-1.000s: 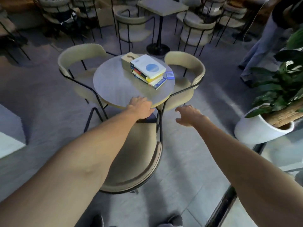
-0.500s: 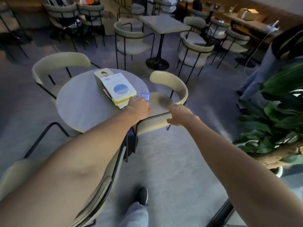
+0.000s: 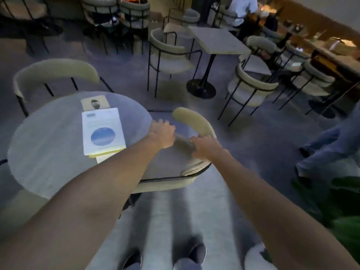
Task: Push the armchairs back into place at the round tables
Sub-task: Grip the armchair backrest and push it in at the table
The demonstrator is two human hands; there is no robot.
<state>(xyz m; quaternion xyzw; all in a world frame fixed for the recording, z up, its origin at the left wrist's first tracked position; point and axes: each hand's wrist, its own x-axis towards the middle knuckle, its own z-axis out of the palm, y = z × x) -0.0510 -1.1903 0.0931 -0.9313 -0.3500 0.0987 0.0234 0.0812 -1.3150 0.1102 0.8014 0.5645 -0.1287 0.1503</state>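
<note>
A beige armchair (image 3: 196,123) with a black metal frame stands at the right side of the round grey table (image 3: 44,149). My right hand (image 3: 203,146) grips the near end of its curved backrest. My left hand (image 3: 162,133) is curled over the chair's frame just beside the table's edge; motion blur hides the exact hold. A second armchair (image 3: 56,71) sits at the table's far left side. A third chair (image 3: 21,207) shows partly under the table's near left edge. A stack of books (image 3: 103,133) and a tissue box (image 3: 94,102) lie on the tabletop.
A square pedestal table (image 3: 218,40) with several armchairs stands behind. Someone's legs in jeans (image 3: 329,145) stand at the right, and people sit at the back. Plant leaves (image 3: 346,203) fill the lower right. My shoes (image 3: 196,252) are on the grey floor below.
I have stepped right around the table. Both hands moved from the near chair and table edge onto the right-hand armchair, which now sits closer to the table.
</note>
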